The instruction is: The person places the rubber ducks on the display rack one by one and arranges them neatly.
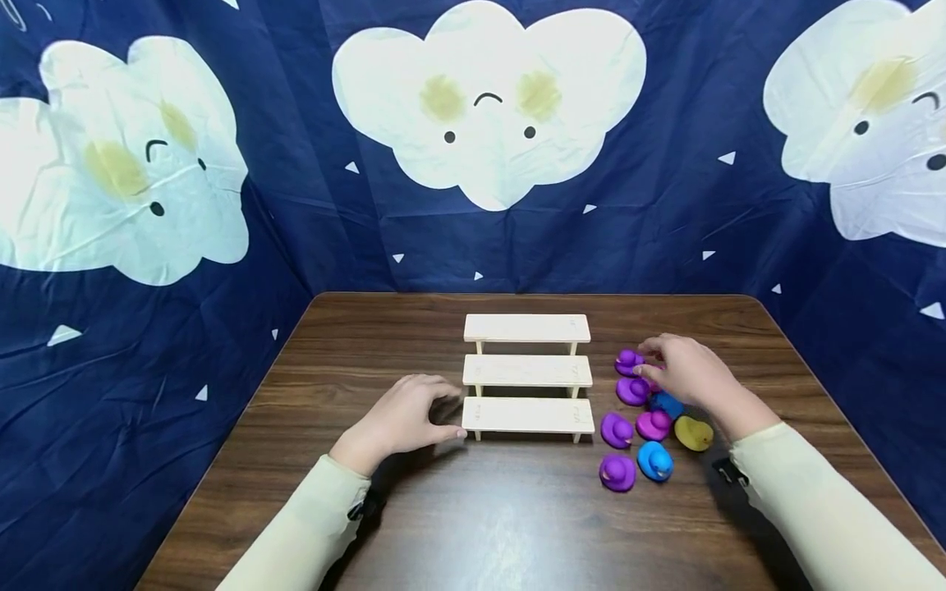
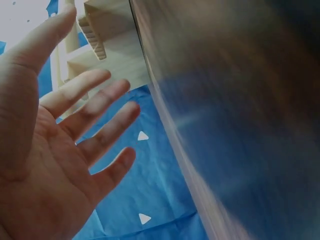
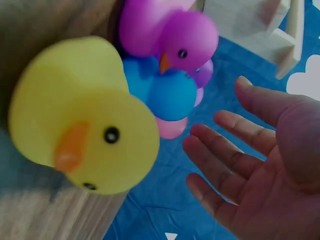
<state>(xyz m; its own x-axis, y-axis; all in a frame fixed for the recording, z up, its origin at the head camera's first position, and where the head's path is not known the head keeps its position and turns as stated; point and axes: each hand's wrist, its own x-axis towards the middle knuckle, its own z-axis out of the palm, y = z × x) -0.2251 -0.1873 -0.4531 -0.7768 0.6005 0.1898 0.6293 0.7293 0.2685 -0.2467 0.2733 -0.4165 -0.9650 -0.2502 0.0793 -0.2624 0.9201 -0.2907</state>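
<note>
A pale wooden three-step stand (image 1: 528, 371) is on the brown table, with my left hand (image 1: 405, 414) beside its lower left end. The thumb tip is right at the lowest step, and the fingers are spread loosely in the left wrist view. My right hand (image 1: 687, 373) hovers over the far end of a group of rubber ducks, its relaxed fingers around nothing in the right wrist view. Nearest its fingertips are a purple duck (image 1: 628, 361) and another purple duck (image 1: 632, 391). A yellow duck (image 3: 85, 115), a blue duck (image 3: 172, 95) and a magenta duck (image 3: 187, 40) show beside the palm.
Closer to the front are a light blue duck (image 1: 654, 460), a purple duck (image 1: 617, 473) and one more purple duck (image 1: 617, 429). Behind the table (image 1: 296, 460) hangs a dark blue cloth (image 1: 510, 254) with white clouds.
</note>
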